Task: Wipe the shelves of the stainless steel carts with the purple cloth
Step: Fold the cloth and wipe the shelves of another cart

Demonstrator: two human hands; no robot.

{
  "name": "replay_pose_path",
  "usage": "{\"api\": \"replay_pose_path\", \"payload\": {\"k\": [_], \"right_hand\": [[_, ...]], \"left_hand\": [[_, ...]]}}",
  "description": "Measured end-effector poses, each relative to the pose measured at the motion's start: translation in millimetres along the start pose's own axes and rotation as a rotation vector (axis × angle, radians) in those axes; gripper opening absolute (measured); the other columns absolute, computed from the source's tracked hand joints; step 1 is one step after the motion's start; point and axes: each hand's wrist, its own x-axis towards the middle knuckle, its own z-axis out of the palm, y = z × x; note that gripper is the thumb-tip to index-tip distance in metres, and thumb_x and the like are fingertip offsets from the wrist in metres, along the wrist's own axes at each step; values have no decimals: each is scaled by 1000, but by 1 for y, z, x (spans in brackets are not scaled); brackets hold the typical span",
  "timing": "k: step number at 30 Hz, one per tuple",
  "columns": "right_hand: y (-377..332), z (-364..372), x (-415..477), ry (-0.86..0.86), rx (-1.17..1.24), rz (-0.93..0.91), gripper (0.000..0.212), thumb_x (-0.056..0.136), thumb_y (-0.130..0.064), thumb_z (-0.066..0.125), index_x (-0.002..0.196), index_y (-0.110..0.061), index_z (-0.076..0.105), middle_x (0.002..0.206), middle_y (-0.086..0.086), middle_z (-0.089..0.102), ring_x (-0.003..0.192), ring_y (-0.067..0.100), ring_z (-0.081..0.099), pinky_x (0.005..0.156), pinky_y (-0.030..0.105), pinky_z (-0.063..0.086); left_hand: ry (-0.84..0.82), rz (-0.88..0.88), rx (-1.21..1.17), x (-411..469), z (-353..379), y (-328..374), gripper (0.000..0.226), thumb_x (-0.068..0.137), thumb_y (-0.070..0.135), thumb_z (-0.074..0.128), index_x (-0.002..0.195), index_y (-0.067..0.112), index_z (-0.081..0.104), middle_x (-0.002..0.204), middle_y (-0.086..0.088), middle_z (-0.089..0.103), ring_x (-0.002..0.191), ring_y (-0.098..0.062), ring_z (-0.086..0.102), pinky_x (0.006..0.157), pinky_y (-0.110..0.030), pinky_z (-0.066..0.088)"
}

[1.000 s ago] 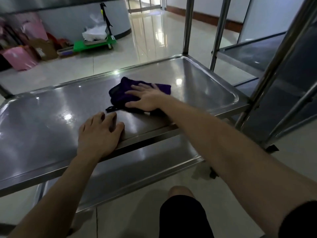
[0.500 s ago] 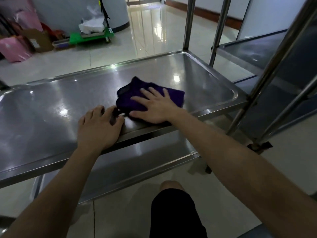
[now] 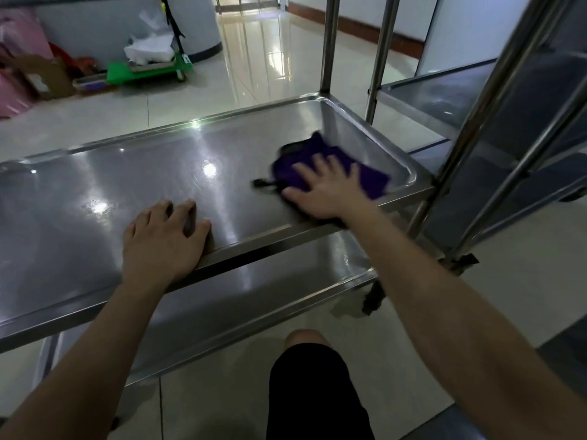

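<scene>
A stainless steel cart shelf (image 3: 152, 173) spreads in front of me, shiny with a raised rim. The purple cloth (image 3: 370, 181) lies bunched near the shelf's right end, blurred by motion. My right hand (image 3: 324, 190) presses flat on the cloth, fingers spread, close to the near right corner. My left hand (image 3: 165, 239) rests palm down on the shelf's near rim, fingers on the steel, holding nothing. A lower shelf (image 3: 254, 300) of the same cart shows beneath.
A second steel cart (image 3: 451, 100) stands to the right, its posts close to the first cart's corner. Upright posts (image 3: 328, 42) rise at the far right corner. A green trolley (image 3: 149, 69) and pink bags (image 3: 19, 58) sit on the tiled floor behind. My knee (image 3: 301, 341) is below.
My right hand has slid the purple cloth rightward along the shelf, from its middle to near the right end. My left hand has stayed on the near rim.
</scene>
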Motion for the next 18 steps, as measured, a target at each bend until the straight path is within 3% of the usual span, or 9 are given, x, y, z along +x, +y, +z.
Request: {"api": "replay_pose_path", "payload": {"k": [3, 7, 13, 18], "right_hand": [[-65, 20, -42, -33, -6, -280, 87, 93, -89, 24, 170, -49, 14, 183, -3, -3, 168, 26, -9, 127, 64, -16], [-40, 8, -53, -55, 1, -351, 79, 99, -86, 31, 169, -53, 16, 182, -12, -1, 167, 15, -8, 132, 56, -12], [89, -37, 6, -74, -34, -67, 108, 73, -105, 18, 168, -54, 14, 182, -13, 1, 168, 16, -4, 132, 57, -6], [92, -50, 109, -38, -52, 71, 106, 77, -103, 19, 169, -51, 14, 183, -8, 1, 168, 23, -2, 129, 66, -8]], "left_hand": [[-24, -7, -8, -2, -3, -5, 61, 107, 71, 34, 159, 40, 44, 167, -6, 42, 155, -37, 37, 126, -59, 29], [-54, 5, -30, -10, -7, -8, 77, 97, 78, 22, 162, 41, 40, 170, -7, 39, 156, -37, 35, 127, -60, 29], [-23, 10, -13, -14, -5, -5, 60, 108, 70, 36, 160, 41, 43, 168, -7, 41, 155, -36, 36, 126, -59, 28], [-21, 9, -4, -10, -2, -1, 61, 108, 68, 31, 162, 41, 40, 170, -4, 39, 157, -32, 33, 128, -56, 25]]}}
